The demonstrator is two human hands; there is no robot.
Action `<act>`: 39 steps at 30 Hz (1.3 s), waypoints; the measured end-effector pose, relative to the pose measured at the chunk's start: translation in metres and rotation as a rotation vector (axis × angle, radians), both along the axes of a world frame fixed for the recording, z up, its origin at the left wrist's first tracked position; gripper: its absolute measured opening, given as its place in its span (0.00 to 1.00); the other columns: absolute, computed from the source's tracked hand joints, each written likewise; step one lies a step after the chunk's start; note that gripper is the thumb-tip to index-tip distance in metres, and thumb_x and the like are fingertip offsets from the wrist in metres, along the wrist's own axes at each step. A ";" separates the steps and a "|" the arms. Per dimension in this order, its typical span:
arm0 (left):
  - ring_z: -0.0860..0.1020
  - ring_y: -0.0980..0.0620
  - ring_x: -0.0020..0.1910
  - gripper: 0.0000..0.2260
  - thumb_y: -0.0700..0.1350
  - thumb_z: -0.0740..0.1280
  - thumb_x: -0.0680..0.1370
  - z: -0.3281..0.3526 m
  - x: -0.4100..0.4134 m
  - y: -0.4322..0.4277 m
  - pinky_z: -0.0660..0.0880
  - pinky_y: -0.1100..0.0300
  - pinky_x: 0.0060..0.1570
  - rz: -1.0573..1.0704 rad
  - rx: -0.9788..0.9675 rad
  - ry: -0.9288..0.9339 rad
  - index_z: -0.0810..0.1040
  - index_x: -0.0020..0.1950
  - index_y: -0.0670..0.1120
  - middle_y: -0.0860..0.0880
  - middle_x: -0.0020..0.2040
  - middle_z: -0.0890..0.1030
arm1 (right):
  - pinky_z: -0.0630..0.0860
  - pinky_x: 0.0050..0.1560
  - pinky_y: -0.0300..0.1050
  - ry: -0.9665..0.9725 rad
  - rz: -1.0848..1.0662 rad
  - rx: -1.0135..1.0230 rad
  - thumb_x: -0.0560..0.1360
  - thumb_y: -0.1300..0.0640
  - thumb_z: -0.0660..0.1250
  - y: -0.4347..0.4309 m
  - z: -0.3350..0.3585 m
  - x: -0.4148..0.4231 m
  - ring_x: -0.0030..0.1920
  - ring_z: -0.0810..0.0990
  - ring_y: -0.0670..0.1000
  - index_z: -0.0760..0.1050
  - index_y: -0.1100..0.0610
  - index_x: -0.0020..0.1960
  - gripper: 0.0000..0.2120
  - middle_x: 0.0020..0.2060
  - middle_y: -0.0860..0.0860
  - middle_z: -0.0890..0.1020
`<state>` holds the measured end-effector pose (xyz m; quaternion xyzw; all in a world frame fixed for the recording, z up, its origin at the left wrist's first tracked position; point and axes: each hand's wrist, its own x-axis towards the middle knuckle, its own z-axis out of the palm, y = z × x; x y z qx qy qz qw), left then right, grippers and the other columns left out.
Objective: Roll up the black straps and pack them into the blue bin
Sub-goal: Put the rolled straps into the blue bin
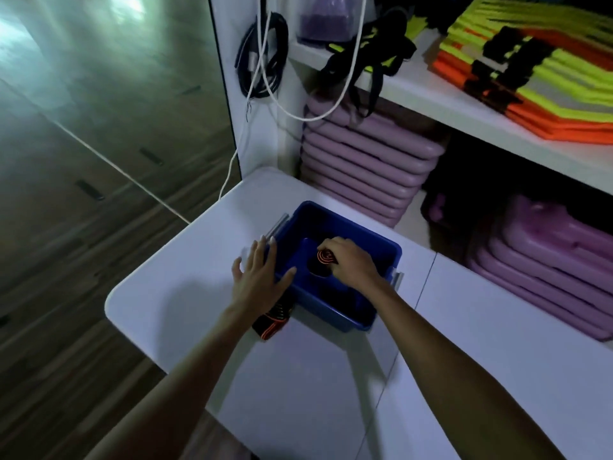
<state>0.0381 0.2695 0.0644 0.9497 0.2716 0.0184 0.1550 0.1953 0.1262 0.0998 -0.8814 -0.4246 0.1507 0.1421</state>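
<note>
On my feed the white table (166, 310) fills the lower half. My left hand (257, 277) lies palm down over the left rim of the blue bin (335, 315), fingers straight and spread, gripping nothing. The thumb reaches in over the rim, and the fingertips reach a clear handle (277, 225) on the bin's left side.

Under that wrist, just beside the bin's near-left corner, a bundle of loose straps (273, 322) lies on the table. They are black with thin orange edging, and my forearm covers much of the bundle, so I cannot count them.

Inside the bin, my right hand (353, 263) has its fingers curled round a rolled strap (326, 257), a tight black coil whose orange edge shows as a spiral on the end facing me. It is held low inside the bin, and I cannot tell whether it touches the bottom. Dark shapes (345, 300) sit in the shadow below the hand; the light is too dim to make them out.

Further right, white shelves (464, 104) hold stacked purple pads (365, 161) and folded yellow and orange vests (547, 78), which are cut off by the frame edge.
</note>
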 end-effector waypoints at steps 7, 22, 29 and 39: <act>0.46 0.48 0.77 0.36 0.66 0.40 0.73 -0.006 0.000 0.000 0.47 0.44 0.73 0.016 -0.048 -0.031 0.44 0.77 0.49 0.47 0.78 0.50 | 0.71 0.40 0.50 -0.162 0.190 -0.163 0.70 0.68 0.67 0.055 -0.007 0.027 0.60 0.70 0.55 0.70 0.53 0.65 0.25 0.60 0.51 0.75; 0.50 0.48 0.76 0.35 0.65 0.43 0.74 -0.009 0.001 -0.001 0.48 0.46 0.73 0.026 -0.072 -0.080 0.45 0.77 0.49 0.47 0.77 0.52 | 0.76 0.49 0.53 0.057 -0.268 0.138 0.71 0.58 0.72 0.074 -0.044 0.013 0.56 0.77 0.57 0.68 0.55 0.58 0.19 0.56 0.55 0.79; 0.51 0.48 0.76 0.32 0.62 0.50 0.77 -0.008 0.001 -0.002 0.48 0.44 0.73 0.022 -0.098 -0.102 0.45 0.76 0.50 0.47 0.77 0.52 | 0.77 0.55 0.55 0.206 -0.302 0.195 0.71 0.58 0.72 0.066 -0.046 0.005 0.60 0.75 0.56 0.67 0.52 0.63 0.23 0.62 0.54 0.71; 0.56 0.48 0.74 0.32 0.61 0.52 0.78 -0.006 0.000 -0.002 0.51 0.44 0.73 0.034 -0.122 -0.116 0.46 0.76 0.50 0.47 0.76 0.53 | 0.79 0.50 0.55 0.283 -0.469 0.173 0.72 0.57 0.71 0.081 -0.039 0.004 0.54 0.78 0.58 0.65 0.52 0.60 0.21 0.58 0.57 0.77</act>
